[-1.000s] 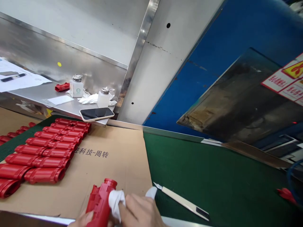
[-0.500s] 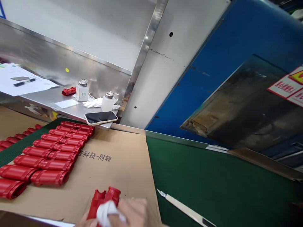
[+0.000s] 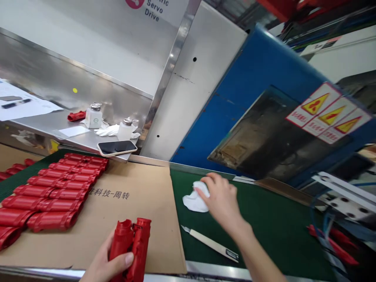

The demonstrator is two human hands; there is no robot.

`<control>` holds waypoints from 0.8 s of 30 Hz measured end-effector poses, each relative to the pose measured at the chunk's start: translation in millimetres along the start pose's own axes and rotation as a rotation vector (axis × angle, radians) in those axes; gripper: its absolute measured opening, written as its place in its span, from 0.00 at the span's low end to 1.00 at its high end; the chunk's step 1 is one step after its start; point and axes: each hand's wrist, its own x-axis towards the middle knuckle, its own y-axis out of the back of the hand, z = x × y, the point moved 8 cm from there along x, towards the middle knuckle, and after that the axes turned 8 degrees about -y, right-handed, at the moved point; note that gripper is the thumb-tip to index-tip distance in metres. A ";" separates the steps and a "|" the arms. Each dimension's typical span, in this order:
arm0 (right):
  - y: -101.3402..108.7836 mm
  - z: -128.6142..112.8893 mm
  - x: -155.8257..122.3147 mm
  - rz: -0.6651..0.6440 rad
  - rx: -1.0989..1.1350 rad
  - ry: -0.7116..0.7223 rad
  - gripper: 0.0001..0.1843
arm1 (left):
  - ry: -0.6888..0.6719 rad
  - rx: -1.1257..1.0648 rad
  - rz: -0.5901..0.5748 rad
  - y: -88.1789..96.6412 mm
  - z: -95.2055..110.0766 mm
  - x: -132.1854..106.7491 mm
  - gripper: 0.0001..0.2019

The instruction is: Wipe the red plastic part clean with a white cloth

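The left hand (image 3: 105,260) is shut around a red plastic part (image 3: 129,244) over the brown cardboard (image 3: 152,196), while the right hand (image 3: 220,196) rests, fingers bent, on a white cloth (image 3: 194,201) on the green mat (image 3: 264,219), and I cannot tell if it grips the cloth.

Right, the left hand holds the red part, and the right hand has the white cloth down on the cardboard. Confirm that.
One thing is wrong: the white cloth under the right hand is on the green mat, as the head view shows. The left hand does hold the red part.
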 end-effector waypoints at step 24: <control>-59.9 91.7 -69.6 -0.218 0.216 -0.259 0.10 | 0.467 -0.704 -0.362 -96.8 -52.9 -61.2 0.17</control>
